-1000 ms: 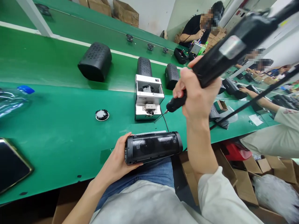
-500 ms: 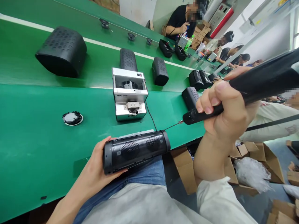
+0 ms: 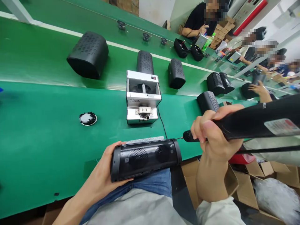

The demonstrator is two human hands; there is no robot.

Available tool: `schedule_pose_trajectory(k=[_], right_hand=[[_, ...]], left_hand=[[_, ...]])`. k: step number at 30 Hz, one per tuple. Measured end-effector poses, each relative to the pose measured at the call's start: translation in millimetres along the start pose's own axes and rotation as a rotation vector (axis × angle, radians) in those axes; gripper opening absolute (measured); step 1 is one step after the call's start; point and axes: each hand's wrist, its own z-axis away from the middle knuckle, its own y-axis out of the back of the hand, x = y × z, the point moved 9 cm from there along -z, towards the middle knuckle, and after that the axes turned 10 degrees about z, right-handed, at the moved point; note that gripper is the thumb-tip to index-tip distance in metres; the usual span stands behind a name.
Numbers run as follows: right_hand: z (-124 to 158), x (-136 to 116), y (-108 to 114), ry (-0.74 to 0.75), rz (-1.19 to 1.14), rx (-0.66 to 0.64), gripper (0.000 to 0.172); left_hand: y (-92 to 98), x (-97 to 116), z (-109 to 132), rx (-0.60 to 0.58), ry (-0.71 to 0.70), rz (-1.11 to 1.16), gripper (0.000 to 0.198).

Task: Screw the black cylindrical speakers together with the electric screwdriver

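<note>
My left hand (image 3: pixel 105 168) is wrapped round the left end of a black speaker housing (image 3: pixel 146 159) with perforated round grilles, held at the bench's front edge. In my right hand (image 3: pixel 215 131) is a black electric screwdriver (image 3: pixel 255 120), lying nearly level. Its thin bit points left and reaches the upper right corner of the housing; whether the tip sits in a screw I cannot tell. Behind the housing stands a silver screw feeder (image 3: pixel 143 98) with a metal screw outlet at its front. A small round dish of dark screws (image 3: pixel 88 118) lies to the left.
Several black speaker shells, among them one at left (image 3: pixel 89 54) and one at right (image 3: pixel 177 73), stand along the green bench (image 3: pixel 47 147). Small speaker drivers (image 3: pixel 145 37) lie farther back. Co-workers sit along the far side. Open cardboard boxes (image 3: pixel 243 187) stand below right.
My right hand has brought the screwdriver lower and more level, its bit closer to the housing. The view has shifted, so the bench things appear farther right. My left hand keeps its hold.
</note>
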Motion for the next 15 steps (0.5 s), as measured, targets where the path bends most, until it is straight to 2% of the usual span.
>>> schedule_pose_trajectory(k=[7, 12, 15], right_hand=[[1, -1, 1, -0.007, -0.038, -0.029, 0.024], [-1, 7, 5, -0.035, -0.033, 0.023, 0.023], [-11, 3, 0, -0.084, -0.01, -0.06, 0.024]], left_hand=[[-0.7, 1, -1, -0.022, 0.005, 0.033, 0.098], [-1.7, -4, -2, -0.022, -0.045, 0.011, 0.105], [-2.9, -1, -2, -0.028, -0.099, -0.005, 0.109]])
